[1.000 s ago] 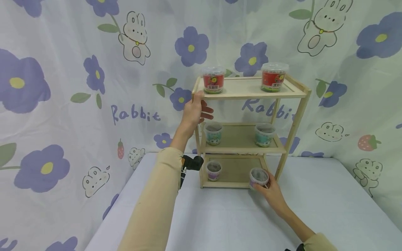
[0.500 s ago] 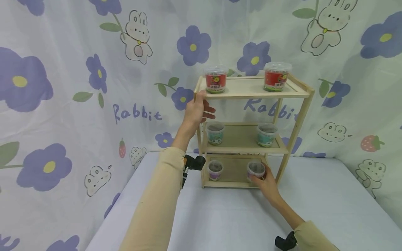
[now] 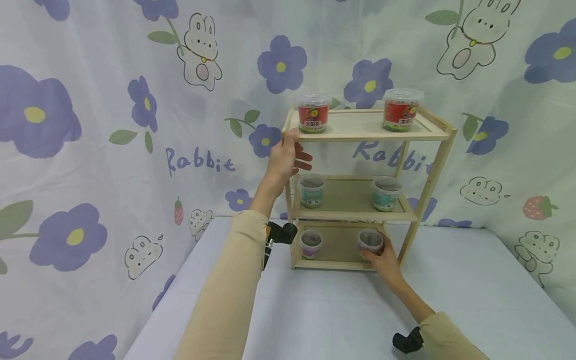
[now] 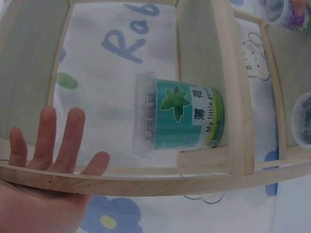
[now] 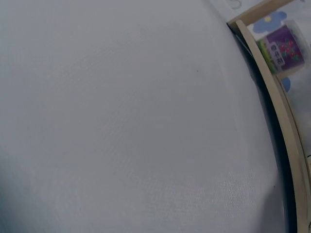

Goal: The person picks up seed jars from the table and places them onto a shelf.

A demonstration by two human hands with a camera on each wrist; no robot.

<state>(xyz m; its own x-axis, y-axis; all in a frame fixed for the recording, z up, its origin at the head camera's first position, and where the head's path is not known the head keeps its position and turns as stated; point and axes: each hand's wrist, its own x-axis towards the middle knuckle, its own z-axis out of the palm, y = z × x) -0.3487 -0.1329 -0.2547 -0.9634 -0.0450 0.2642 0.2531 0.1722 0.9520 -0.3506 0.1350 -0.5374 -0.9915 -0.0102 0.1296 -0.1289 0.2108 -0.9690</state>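
Observation:
A small three-tier wooden shelf (image 3: 357, 215) stands on the table. My left hand (image 3: 281, 160) holds its upper left corner; in the left wrist view, fingers (image 4: 70, 141) reach past the upright. On the bottom tier, my right hand (image 3: 382, 257) grips a lidded plastic cup (image 3: 370, 241) with a purple label at the right end. Another purple-labelled cup (image 3: 311, 244) stands at the left. The middle tier bears two teal-labelled cups, one left (image 3: 311, 191) and one right (image 3: 386, 194). Up top are two red-labelled cups, left (image 3: 313, 114) and right (image 3: 402, 111). The right wrist view misses my right hand.
A white cloth-covered table (image 3: 324, 310) spreads in front of and beside the shelf. Behind hangs a curtain (image 3: 112, 200) printed with purple flowers and rabbits. A black wrist camera (image 3: 282, 233) sits on the left forearm, another (image 3: 407, 341) on the right.
My right hand has carried its purple-labelled cup from the bottom tier's front edge further back onto that tier. The left hand stays at the shelf's corner. The head view has shifted slightly.

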